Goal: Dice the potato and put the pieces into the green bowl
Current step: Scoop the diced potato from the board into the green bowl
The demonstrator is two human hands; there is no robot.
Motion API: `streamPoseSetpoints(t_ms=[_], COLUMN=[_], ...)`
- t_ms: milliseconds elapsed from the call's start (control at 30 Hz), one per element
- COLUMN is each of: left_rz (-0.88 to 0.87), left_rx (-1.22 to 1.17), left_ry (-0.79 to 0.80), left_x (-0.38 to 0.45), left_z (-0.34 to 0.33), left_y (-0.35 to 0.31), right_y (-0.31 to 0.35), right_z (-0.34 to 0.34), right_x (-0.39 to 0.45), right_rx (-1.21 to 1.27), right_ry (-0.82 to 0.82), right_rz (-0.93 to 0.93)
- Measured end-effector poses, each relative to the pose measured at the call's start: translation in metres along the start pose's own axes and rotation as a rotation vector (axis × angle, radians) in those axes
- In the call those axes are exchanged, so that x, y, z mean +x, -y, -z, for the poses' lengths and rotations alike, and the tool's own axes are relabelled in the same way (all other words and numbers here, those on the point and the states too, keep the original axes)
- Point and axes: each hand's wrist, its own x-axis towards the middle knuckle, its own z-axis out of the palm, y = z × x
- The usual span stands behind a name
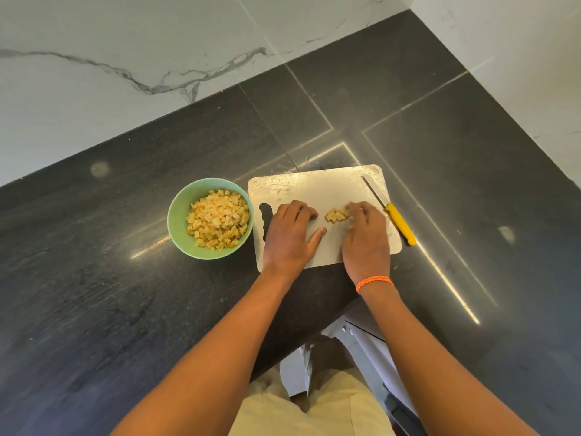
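Observation:
A small heap of diced potato pieces (336,214) lies in the middle of the white cutting board (327,185). My right hand (366,237) rests on the board with its fingertips touching the right side of the heap. My left hand (290,236) lies on the board just left of the heap, fingers bent at the tips, thumb stretched out, holding nothing. The green bowl (179,215) stands left of the board, well filled with potato cubes (218,218). A knife with a yellow handle (401,223) lies along the board's right edge, untouched.
The board and bowl sit on a dark stone counter (110,278) below a white marble wall (125,42). The counter's front edge runs close under my forearms. An orange band (374,283) is on my right wrist.

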Motion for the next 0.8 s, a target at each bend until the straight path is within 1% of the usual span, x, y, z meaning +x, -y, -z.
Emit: streamPoseSetpoints(t_ms=[100,233,333,467,533,667,800], left_rz=[-0.011,0.031,0.045,0.047,0.052,0.064,0.068], left_rx=[-0.007,-0.044,-0.117,-0.177,-0.178,-0.175,-0.178], left_ry=[0.002,0.018,0.023,0.026,0.024,0.020,0.022], left_x=[0.000,0.002,0.002,0.000,-0.001,-0.002,-0.002], left_z=[0.000,0.001,0.004,0.008,0.008,0.009,0.010], left_y=[0.000,0.000,0.000,0.001,0.000,-0.001,-0.001], right_y=[0.008,0.026,0.026,0.014,0.010,0.011,0.020], right_z=[-0.011,-0.017,-0.016,-0.011,-0.009,-0.007,-0.007], right_x=[-0.015,-0.018,-0.015,-0.011,-0.007,-0.002,0.006], right_rx=[-0.173,-0.209,-0.243,-0.289,-0.310,-0.327,-0.334], right_ry=[0.098,0.152,0.159,0.103,0.102,0.123,0.160], right_rz=[0.145,0.186,0.220,0.353,0.393,0.402,0.357])
